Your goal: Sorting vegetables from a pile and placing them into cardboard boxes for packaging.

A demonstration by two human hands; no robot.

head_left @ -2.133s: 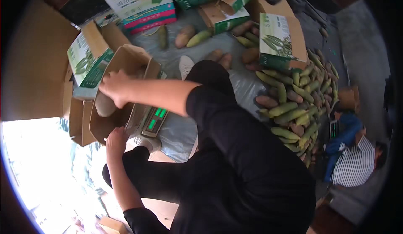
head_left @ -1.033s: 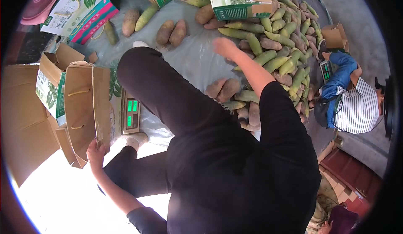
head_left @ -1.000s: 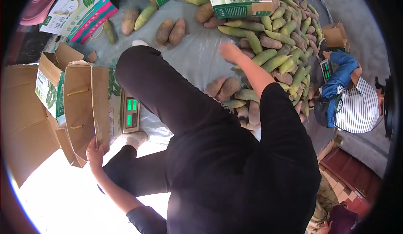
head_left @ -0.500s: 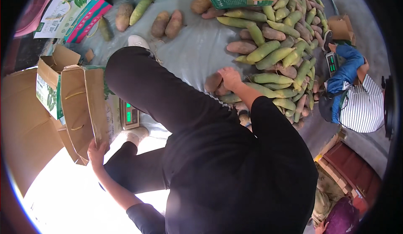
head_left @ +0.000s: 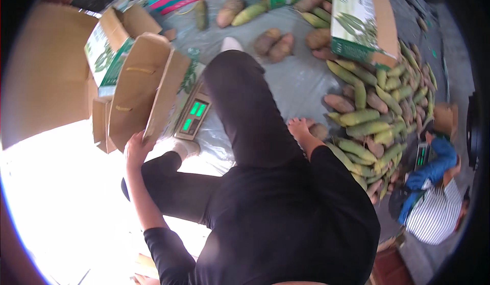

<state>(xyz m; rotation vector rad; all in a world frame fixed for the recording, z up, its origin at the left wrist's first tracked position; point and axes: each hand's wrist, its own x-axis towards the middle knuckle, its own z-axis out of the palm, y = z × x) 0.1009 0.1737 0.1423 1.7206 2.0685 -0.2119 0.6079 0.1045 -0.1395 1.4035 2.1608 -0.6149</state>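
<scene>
My left hand [head_left: 137, 149] is closed on the near edge of an upright brown paper carrier bag [head_left: 135, 88] with cord handles and its mouth open. Next to the bag, a digital scale [head_left: 193, 115] glows green. My right hand [head_left: 300, 127] reaches down past my knee to the near left side of the vegetable pile. Its fingers are curled, and whatever lies under them is hidden. Touching or close beside it is a brown root vegetable [head_left: 319, 131]. Long green radishes [head_left: 368, 128] and reddish-brown roots [head_left: 339, 102] make up the pile.
A printed carton [head_left: 363, 24] stands at the pile's far edge. Several loose roots [head_left: 280, 48] lie on the grey sheet [head_left: 301, 83]. Another open carton [head_left: 106, 47] sits behind the bag, near a large cardboard box [head_left: 48, 75]. A person in a striped shirt [head_left: 434, 213] crouches at right.
The view has swung, shifting the scene rightward. My right hand has come off the top of the brown root to its left side. My left hand keeps its hold on the bag.
</scene>
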